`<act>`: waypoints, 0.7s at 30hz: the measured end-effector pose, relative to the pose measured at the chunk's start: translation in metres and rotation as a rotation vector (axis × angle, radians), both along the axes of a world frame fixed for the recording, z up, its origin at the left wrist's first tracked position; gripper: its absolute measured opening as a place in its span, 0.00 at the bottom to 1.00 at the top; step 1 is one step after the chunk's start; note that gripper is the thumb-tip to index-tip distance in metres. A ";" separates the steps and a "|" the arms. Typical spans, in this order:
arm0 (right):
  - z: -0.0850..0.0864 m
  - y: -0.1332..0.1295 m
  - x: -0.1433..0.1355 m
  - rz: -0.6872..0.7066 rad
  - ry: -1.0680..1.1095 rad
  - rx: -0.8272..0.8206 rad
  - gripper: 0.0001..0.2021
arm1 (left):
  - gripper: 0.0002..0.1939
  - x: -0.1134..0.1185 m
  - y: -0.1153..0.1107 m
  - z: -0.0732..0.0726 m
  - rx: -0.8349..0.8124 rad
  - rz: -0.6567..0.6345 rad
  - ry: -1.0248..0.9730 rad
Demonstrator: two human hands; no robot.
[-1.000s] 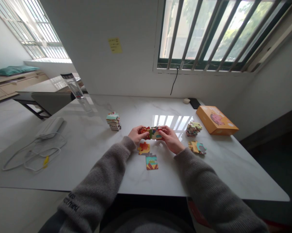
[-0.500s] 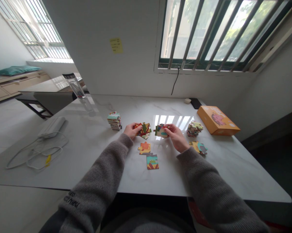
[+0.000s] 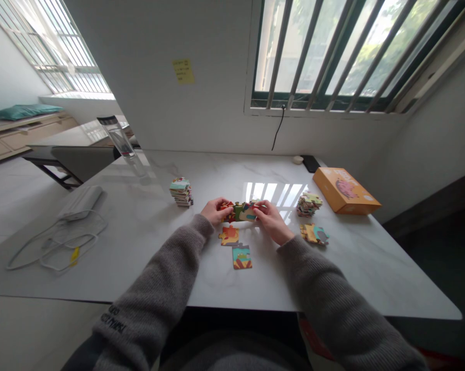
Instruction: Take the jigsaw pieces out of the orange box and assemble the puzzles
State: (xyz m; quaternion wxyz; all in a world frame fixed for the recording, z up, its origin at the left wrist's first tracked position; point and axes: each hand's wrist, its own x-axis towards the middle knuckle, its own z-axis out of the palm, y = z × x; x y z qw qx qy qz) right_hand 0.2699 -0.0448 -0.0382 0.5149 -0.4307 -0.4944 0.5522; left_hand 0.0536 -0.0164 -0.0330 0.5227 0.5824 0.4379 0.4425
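My left hand (image 3: pixel 216 209) is closed on red and green jigsaw puzzle pieces (image 3: pixel 229 211). Opposite it, my right hand (image 3: pixel 270 217) grips further puzzle pieces (image 3: pixel 250 212) with teal and cream colouring. The two held groups meet edge to edge just above the table; whether they interlock I cannot tell. Closer to me lie an orange and yellow puzzle piece (image 3: pixel 229 235) and a teal piece with a green figure (image 3: pixel 242 256), flat and almost touching. To the right of my right hand rests a small group of yellow and teal pieces (image 3: pixel 314 234).
Stacks of puzzle pieces stand at left (image 3: pixel 181 192) and right (image 3: pixel 309 204). Behind the right stack is an orange box (image 3: pixel 346 190), with a black phone-like object (image 3: pixel 310 164) farther back. A clear bottle (image 3: pixel 118 138) and a white power strip with its cable (image 3: pixel 81 202) are on the left.
My hands have come together, closing the gap between the two groups of held pieces. The pieces on the table have stayed in place.
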 end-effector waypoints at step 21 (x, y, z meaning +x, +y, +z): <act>0.019 -0.004 0.004 0.038 0.004 0.067 0.18 | 0.32 -0.001 -0.004 0.001 0.137 -0.059 0.040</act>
